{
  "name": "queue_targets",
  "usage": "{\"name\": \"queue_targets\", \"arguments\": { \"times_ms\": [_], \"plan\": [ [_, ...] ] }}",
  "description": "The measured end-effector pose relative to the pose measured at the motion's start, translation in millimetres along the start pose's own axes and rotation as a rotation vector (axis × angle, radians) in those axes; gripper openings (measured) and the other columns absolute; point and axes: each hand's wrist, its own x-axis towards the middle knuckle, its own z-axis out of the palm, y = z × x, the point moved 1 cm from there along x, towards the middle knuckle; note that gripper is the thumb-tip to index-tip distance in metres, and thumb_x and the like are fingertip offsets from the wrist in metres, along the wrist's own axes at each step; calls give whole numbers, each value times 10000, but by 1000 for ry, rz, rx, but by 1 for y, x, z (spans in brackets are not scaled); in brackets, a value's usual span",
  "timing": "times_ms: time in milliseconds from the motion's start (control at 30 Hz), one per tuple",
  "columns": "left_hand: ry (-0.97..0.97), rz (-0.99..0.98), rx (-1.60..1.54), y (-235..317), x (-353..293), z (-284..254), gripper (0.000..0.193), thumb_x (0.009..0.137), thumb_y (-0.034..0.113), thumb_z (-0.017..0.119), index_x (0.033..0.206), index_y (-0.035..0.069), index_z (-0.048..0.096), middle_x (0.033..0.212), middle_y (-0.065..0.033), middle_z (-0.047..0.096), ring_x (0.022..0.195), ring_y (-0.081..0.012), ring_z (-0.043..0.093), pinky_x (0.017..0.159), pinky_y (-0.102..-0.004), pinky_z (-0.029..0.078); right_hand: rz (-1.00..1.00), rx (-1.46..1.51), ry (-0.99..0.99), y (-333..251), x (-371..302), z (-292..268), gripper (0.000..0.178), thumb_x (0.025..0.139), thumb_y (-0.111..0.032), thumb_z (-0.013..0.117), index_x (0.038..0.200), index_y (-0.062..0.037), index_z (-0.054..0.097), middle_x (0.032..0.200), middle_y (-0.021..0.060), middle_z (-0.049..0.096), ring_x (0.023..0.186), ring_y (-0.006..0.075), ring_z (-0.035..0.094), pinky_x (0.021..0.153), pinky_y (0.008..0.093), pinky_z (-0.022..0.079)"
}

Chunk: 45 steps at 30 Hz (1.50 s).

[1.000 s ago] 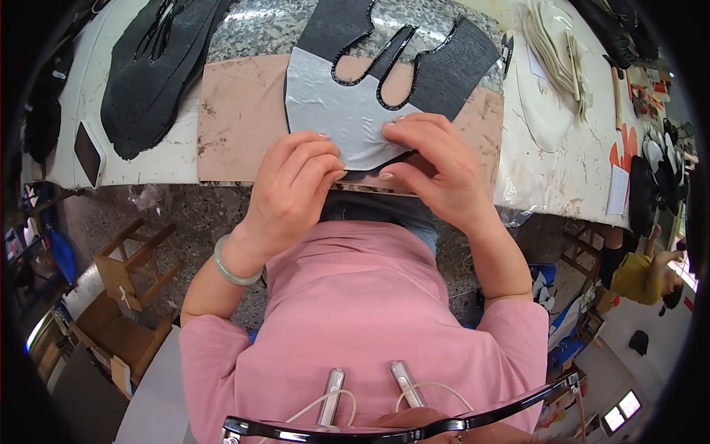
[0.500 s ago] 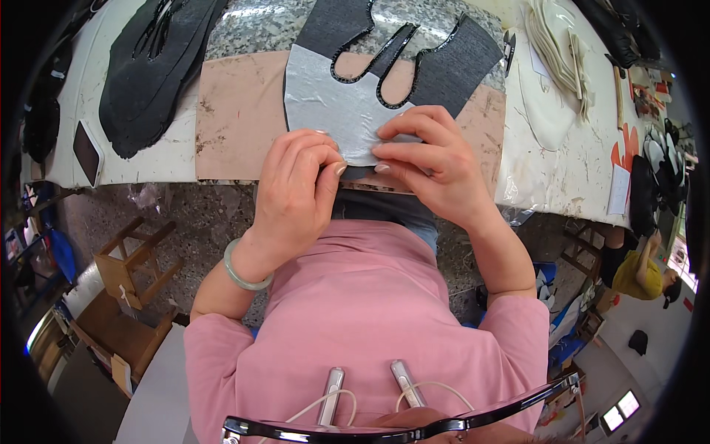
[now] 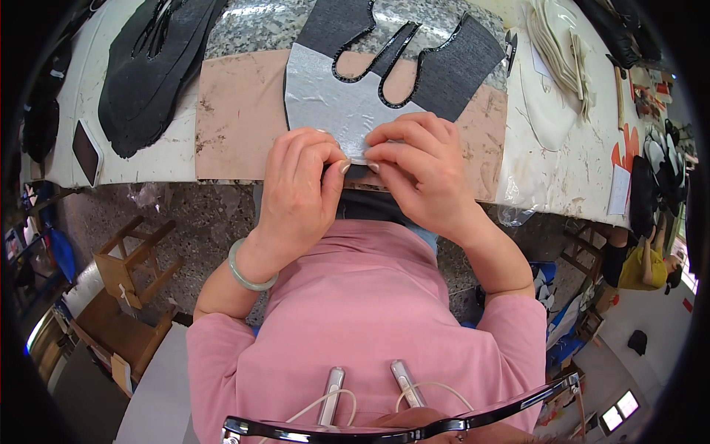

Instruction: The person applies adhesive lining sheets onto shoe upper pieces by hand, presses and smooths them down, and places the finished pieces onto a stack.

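Observation:
A flat shoe-upper piece [image 3: 325, 85] lies across the work board, silvery grey at its near part and dark grey beyond, with glossy black edging around its cut-outs. Its near edge is pinched by my left hand [image 3: 299, 177], thumb against curled fingers. Close beside it, my right hand [image 3: 425, 166] grips the same edge between thumb and fingers. A dark strip shows under the grey edge between the two thumbs. My fingers hide most of that edge.
Under the piece are a tan board [image 3: 240, 118] and a speckled stone slab [image 3: 255, 28]. Stacked black cut pieces [image 3: 151, 81] and a phone-like device [image 3: 87, 153] lie left. White pieces [image 3: 551, 111] and clear plastic [image 3: 521, 192] lie right. A wooden stool [image 3: 137, 259] stands lower left; another person [image 3: 642, 266] is far right.
My right hand has shifted slightly left along the near edge, closer to my left hand. My left hand has moved slightly right. The upper piece stays nearly in place.

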Motion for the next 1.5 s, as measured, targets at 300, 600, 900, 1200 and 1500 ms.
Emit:
{"name": "queue_targets", "arguments": {
  "times_ms": [300, 600, 900, 1200, 1500],
  "plan": [
    [35, 21, 5, -2, -5, 5, 103, 916, 63, 610, 969, 18, 534, 1000, -138, 579, 1000, -330, 546, 876, -419, 447, 91, -11, -52, -10, -1, 2, 159, 760, -31, 684, 878, -99, 602, 1050, 8, 599, 1018, 227, 538, 882, 396, 352],
    [45, 36, 14, -2, -4, 5, 186, 853, 12, 656, 997, 14, 539, 999, -137, 580, 1009, -334, 548, 885, -422, 451, 89, -105, -109, -13, 9, 3, 119, 782, -69, 665, 873, -79, 588, 1017, 27, 579, 971, 237, 532, 867, 410, 350],
    [-2, -21, 19, 2, 3, 0, 502, 755, -7, 697, 1235, -14, 550, 1023, -101, 590, 940, -289, 548, 806, -391, 448, -85, -202, -164, -16, 20, -5, 125, 797, -121, 618, 898, -69, 565, 1011, 49, 570, 960, 229, 544, 830, 385, 387],
    [72, 128, 54, 5, 3, 10, 395, 709, -19, 676, 1102, 12, 656, 939, -40, 633, 817, -216, 560, 745, -359, 419, 86, 215, -68, 5, -6, -19, 495, 683, 48, 717, 1154, 15, 566, 1184, 149, 585, 1086, 345, 556, 914, 411, 472],
    [19, 72, 22, 9, 7, 8, 224, 787, -27, 682, 997, 48, 658, 926, -59, 635, 829, -249, 555, 739, -356, 422, 42, 126, -23, 12, -4, -12, 304, 696, 37, 717, 993, 5, 661, 1053, 95, 644, 975, 286, 575, 810, 364, 498]
  ]
}}
